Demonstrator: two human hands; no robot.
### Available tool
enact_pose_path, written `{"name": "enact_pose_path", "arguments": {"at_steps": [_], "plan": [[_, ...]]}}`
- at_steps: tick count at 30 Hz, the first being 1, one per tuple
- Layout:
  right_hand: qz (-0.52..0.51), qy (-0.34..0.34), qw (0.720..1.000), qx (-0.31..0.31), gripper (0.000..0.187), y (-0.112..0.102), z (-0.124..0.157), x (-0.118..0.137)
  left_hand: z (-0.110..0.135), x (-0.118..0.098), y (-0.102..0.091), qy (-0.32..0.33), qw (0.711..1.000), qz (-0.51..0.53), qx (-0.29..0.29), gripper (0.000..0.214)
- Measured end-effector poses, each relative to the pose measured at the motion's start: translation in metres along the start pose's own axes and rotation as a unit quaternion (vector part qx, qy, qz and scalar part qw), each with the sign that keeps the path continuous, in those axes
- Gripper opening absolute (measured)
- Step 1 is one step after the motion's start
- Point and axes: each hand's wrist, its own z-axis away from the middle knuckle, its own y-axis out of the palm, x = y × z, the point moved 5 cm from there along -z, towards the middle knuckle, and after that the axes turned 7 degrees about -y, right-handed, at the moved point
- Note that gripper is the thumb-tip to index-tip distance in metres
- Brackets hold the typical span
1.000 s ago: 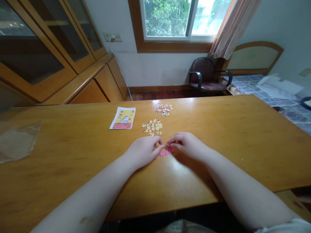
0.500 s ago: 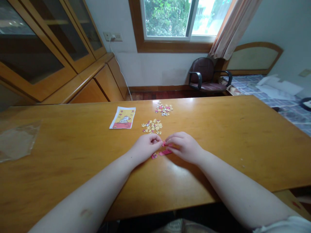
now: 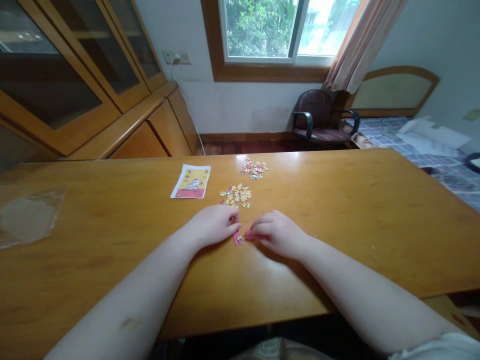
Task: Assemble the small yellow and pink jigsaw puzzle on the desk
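Wooden worktop (image 3: 337, 210) mid-span, my left hand (image 3: 212, 225) has its grip closed on a pink piece (image 3: 238, 239), my right hand (image 3: 275, 232) pinches a second piece (image 3: 248, 234) just beside it; I'd keep both flat, aligning tabs before pressing.

Only 1 view was given: a head-worn camera that looked forward and down along the wooden table (image 3: 337, 210). Both forearms entered from the bottom edge. The left hand (image 3: 210, 226) and right hand (image 3: 275, 234) sat near frame center, fairly close. The window (image 3: 262, 27) filled the upper middle.
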Motion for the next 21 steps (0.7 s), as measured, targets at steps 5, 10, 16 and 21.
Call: {"name": "enact_pose_path", "arguments": {"at_steps": [5, 10, 16, 21], "plan": [[0.015, 0.006, 0.999, 0.043, 0.01, 0.012, 0.001, 0.003, 0.003, -0.003, 0.005, 0.009, 0.998, -0.017, 0.065, 0.013], [0.015, 0.019, 0.998, 0.052, 0.011, 0.015, 0.0, 0.003, 0.0, 0.001, 0.012, -0.007, 0.996, -0.038, 0.085, 0.019], [0.013, 0.036, 0.998, 0.05, 0.011, 0.019, -0.001, 0.002, -0.001, 0.002, 0.013, -0.004, 0.995, -0.037, 0.088, 0.02], [0.025, 0.033, 0.998, 0.057, 0.012, 0.017, -0.002, 0.004, 0.001, -0.002, 0.01, -0.006, 0.995, -0.035, 0.094, 0.021]]}}
